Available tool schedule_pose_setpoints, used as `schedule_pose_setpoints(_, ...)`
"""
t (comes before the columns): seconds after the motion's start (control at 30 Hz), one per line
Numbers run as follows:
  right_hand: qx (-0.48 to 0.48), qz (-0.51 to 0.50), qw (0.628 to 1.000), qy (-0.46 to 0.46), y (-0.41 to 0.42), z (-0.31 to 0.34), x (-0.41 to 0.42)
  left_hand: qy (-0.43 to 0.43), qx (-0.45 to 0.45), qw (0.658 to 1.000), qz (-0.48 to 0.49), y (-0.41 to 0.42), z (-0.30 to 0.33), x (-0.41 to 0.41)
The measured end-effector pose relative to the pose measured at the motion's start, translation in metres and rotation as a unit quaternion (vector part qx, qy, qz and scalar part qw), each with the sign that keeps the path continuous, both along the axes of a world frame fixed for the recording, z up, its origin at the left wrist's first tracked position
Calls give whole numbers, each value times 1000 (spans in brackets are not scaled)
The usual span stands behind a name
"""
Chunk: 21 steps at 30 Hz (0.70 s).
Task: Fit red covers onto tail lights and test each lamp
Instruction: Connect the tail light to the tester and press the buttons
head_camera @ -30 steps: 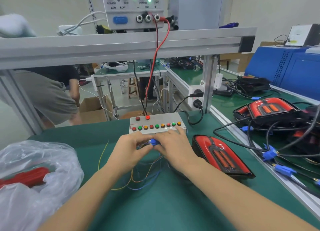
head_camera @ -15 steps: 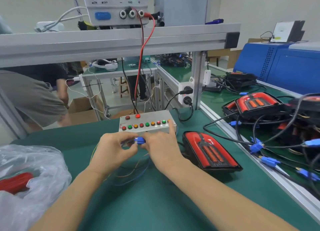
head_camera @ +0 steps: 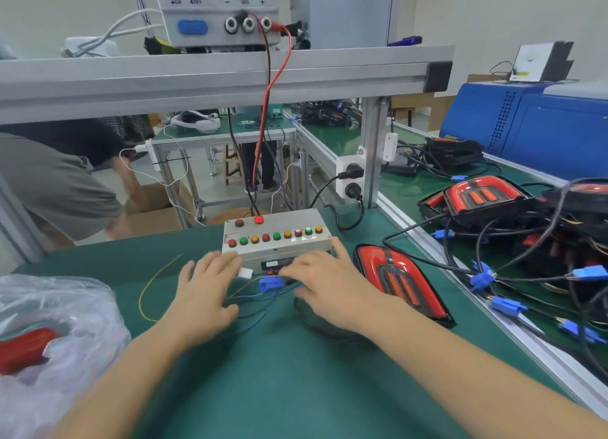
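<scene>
A tail light with a red cover (head_camera: 401, 280) lies on the green mat just right of my right hand (head_camera: 325, 287). A grey test box (head_camera: 273, 241) with a row of coloured buttons stands beyond both hands. My left hand (head_camera: 204, 294) hovers with fingers spread, its tips beside a small white connector (head_camera: 245, 272). My right hand is also spread flat, with its fingertips at the box's front face. Between the hands a blue connector (head_camera: 271, 282) lies on thin coloured wires, and neither hand grips it.
A clear plastic bag (head_camera: 49, 340) holding a red cover (head_camera: 23, 350) sits at the near left. More tail lights (head_camera: 477, 198) and tangled cables fill the bench right of the aluminium rail (head_camera: 493, 323). A power supply (head_camera: 220, 11) stands on the shelf above. A person (head_camera: 49, 182) bends over at the left.
Both hands were pinching the blue connector together. They have now let go and spread apart, leaving it on the mat.
</scene>
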State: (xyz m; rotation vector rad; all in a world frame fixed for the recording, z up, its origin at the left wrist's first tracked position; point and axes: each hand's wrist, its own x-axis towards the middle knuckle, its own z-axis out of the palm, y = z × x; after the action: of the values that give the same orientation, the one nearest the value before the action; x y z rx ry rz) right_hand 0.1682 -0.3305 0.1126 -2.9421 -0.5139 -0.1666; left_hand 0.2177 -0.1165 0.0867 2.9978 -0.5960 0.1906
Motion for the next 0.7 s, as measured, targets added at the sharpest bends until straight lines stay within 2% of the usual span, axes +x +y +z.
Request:
schedule_pose_setpoints(0.07, -1, 0, 1000, -3, -14, -1, -8, -88, 16, 996, -26, -18, 3, -13)
schedule_pose_setpoints(0.1, 16, -7, 1000, -12, -23, -1, -13, -114, -6, 992, -60, -28, 4, -20)
schedule_pose_setpoints(0.17, 70, -48, 995, -50, -45, -1, -23, -90, -27, 988, -125, -46, 0, -29)
schedule_pose_setpoints(0.27, 149, -203, 965, -69, -88, -1, -44, -3, 8, 996, -94, -59, -12, -31)
schedule_pose_setpoints(0.33, 139, -326, 935, -9, -116, -5, -56, -34, 31, 997, -58, -57, -17, -24)
schedule_pose_setpoints(0.4, 162, -398, 898, 95, -134, -13, -62, -61, 66, 995, -36, -55, -21, -18)
schedule_pose_setpoints(0.47, 272, -410, 855, 166, -142, -23, -64, -87, 79, 992, -37, -58, -20, -17)
schedule_pose_setpoints(0.53, 407, -398, 801, 185, -144, -29, -62, -128, 68, 986, -80, -64, -21, -16)
schedule_pose_setpoints(0.57, 446, -393, 780, 195, -144, -31, -60, -148, 76, 981, -99, -67, -23, -15)
schedule_pose_setpoints(0.63, 482, -390, 756, 208, -144, -34, -57, -146, 100, 979, -103, -75, -21, -15)
schedule_pose_setpoints(0.7, 490, -393, 748, 214, -144, -34, -55, -126, 123, 981, -84, -84, -17, -16)
